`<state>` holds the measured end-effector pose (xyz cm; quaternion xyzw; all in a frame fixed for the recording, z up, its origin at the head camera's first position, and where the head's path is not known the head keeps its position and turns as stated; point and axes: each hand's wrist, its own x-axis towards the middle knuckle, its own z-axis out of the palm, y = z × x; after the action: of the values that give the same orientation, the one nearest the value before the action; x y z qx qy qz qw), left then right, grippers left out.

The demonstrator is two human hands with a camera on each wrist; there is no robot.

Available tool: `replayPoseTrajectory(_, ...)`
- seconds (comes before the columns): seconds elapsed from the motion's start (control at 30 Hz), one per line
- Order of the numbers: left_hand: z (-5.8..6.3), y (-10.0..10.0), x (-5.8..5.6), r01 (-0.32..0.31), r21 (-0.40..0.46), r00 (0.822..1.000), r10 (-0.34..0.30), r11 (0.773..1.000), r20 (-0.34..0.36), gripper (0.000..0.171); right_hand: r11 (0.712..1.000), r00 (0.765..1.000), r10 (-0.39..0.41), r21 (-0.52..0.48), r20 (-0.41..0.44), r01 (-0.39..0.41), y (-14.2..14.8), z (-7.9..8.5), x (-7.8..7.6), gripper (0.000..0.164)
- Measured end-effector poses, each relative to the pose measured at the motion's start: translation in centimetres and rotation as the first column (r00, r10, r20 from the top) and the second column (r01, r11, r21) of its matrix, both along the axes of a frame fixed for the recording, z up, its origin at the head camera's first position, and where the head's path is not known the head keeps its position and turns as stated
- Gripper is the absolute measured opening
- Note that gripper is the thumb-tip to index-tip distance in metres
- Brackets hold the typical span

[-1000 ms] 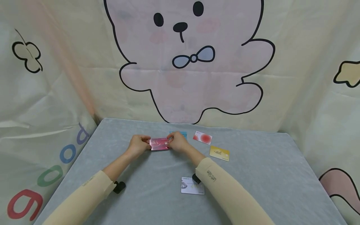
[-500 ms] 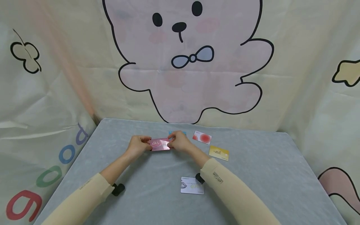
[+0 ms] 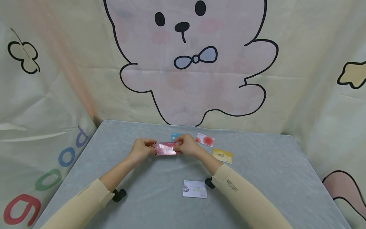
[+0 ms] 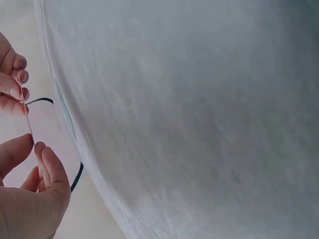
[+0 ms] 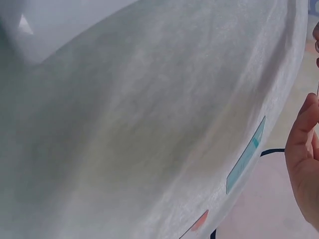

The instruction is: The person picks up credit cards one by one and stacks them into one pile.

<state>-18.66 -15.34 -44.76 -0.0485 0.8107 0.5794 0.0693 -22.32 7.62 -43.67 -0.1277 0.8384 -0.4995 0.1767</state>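
A shiny pink card [image 3: 165,149] is held up above the table by both hands in the head view. My left hand [image 3: 142,148] pinches its left edge between thumb and fingers. The opposite edge is pinched by my right hand [image 3: 187,145], whose fingers cover that corner. In the left wrist view the card [image 4: 29,124] shows edge-on as a thin line, with the left hand [image 4: 37,191] below and the right hand [image 4: 11,77] above. Behind the right hand lies a blue card [image 3: 175,136], partly hidden. The right wrist view catches only part of the right hand [image 5: 305,159].
On the grey cloth-covered table [image 3: 257,184] lie a white-and-red card [image 3: 205,140], a yellow card [image 3: 222,156] and, nearer, a white VIP card [image 3: 194,189] beside the right sleeve. A curtain with a printed bear [image 3: 186,92] hangs behind the table.
Both hands have shifted slightly right and toward the person with the pink card, whose glare has changed. The right forearm has swung right, baring more of the white card. More of the blue card shows.
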Motion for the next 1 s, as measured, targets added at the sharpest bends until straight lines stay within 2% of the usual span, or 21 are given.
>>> replayPoseTrajectory(0.17,0.3,0.3,0.3,0.009,-0.001,1.0,-0.009,1.0,0.018,0.045,1.0,0.999,-0.006,-0.023,0.039,0.007,0.8,0.4,0.5,0.03)
replayPoseTrajectory(0.47,0.8,1.0,1.0,0.024,0.042,0.999,-0.026,0.999,0.044,0.045,1.0,0.998,-0.021,0.009,0.067,0.021,2.1,0.5,1.4,0.031)
replayPoseTrajectory(0.77,1.0,1.9,1.6,0.04,0.065,0.999,-0.042,0.997,0.027,0.045,0.999,0.998,-0.036,0.013,0.058,0.036,3.1,0.8,2.4,0.031)
replayPoseTrajectory(1.0,0.7,2.5,1.9,0.036,0.054,0.998,-0.039,0.998,0.052,0.043,0.999,0.998,-0.026,-0.037,0.063,0.028,3.8,0.7,3.1,0.03)
